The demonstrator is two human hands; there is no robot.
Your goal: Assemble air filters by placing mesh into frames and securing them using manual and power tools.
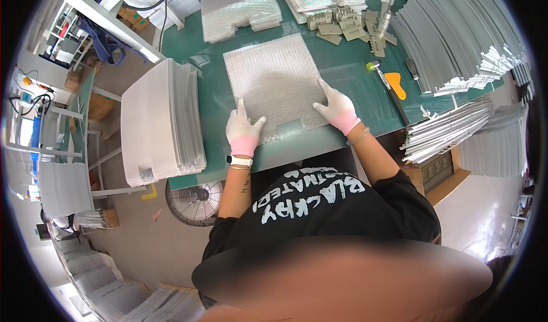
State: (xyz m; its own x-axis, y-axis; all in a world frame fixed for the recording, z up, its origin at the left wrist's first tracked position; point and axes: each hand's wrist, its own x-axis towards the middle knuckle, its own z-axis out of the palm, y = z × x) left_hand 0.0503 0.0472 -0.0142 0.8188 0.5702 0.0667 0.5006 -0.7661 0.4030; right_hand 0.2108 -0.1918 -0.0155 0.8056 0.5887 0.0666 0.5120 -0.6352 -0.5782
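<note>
A silvery mesh sheet (275, 74) with a notch in its near edge lies flat on the green table (288, 144) in front of me. My left hand (244, 129), in a white and pink glove, rests at the sheet's near left corner with its index finger stretched forward and thumb apart. Gloved the same way, my right hand (338, 110) touches the sheet's right edge, its thumb and index finger spread. Neither hand lifts the sheet. The undersides of my fingers are hidden.
A tall stack of mesh sheets (153, 119) stands left, with another stack (241, 8) behind. Grey-green plastic plates (342, 25) lie at the back. A hammer (391, 91) and an orange scraper (395, 86) are on the right, near large stacked panels (456, 31). A floor fan (197, 202) stands below.
</note>
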